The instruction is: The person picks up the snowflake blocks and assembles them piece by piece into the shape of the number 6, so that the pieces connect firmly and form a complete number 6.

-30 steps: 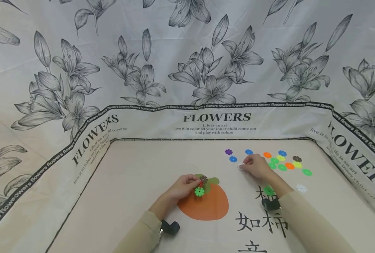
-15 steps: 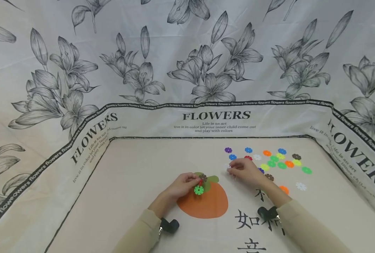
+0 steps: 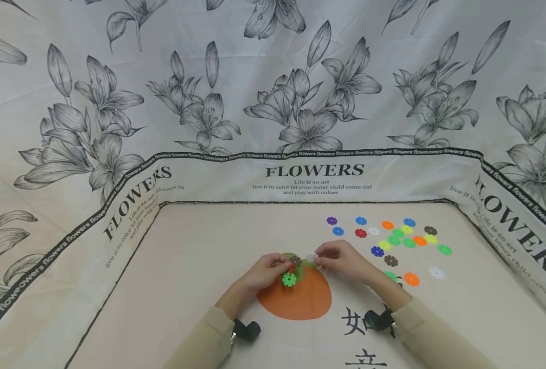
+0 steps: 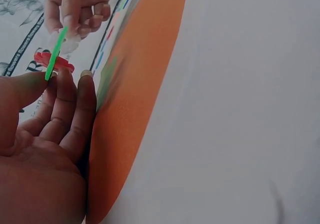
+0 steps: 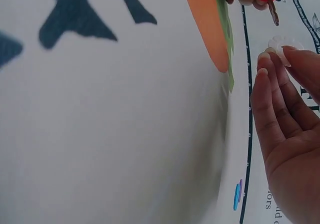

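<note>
My left hand (image 3: 266, 271) pinches a small cluster of joined plastic snowflake discs between thumb and fingertips. In it are a green disc (image 3: 289, 279), a brown disc (image 3: 295, 262) and a red disc (image 4: 44, 59), set at angles to one another. A translucent white snowflake disc (image 3: 312, 257) is pinched by my right hand (image 3: 347, 260), just right of the cluster. Both hands are over a flat orange persimmon picture (image 3: 296, 302) with green leaves (image 3: 311, 263). In the right wrist view, a small gap separates the white disc (image 5: 280, 44) from the brown one (image 5: 273, 10).
Loose snowflake discs in several colours lie at the right, among them a red one (image 3: 360, 233), a dark blue one (image 3: 377, 251) and an orange one (image 3: 412, 279). Black characters (image 3: 357, 322) mark the pale tabletop (image 3: 185, 246). A flower-printed cloth (image 3: 314, 177) rises around the back and sides.
My right hand has moved left and nearer with the white disc, from the loose discs to beside the cluster. My left hand has stayed in place, holding its joined discs.
</note>
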A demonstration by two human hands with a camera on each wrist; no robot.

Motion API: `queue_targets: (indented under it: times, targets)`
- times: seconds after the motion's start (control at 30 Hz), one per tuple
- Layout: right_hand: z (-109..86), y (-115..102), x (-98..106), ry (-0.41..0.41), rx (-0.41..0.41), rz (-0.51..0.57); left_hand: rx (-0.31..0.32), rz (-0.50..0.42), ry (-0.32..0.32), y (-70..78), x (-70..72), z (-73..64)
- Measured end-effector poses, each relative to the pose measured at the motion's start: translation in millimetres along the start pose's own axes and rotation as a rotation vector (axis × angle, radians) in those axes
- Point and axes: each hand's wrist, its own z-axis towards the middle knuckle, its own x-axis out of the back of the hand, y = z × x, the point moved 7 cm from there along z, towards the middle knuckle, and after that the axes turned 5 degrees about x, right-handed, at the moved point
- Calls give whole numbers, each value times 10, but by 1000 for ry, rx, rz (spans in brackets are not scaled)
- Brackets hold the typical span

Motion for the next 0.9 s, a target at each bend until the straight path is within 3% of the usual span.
queue_targets:
  times: [0.5, 0.7, 0.9]
  targets:
    - [71, -90, -154, -56, 53, -9, 25, -19, -21, -30, -23, 8]
    - [95, -93, -199, -71, 43, -24, 17, -78, -35, -47, -39, 29]
    - [110, -53, -234, -57, 2, 37, 10, -64, -19, -40, -25, 24]
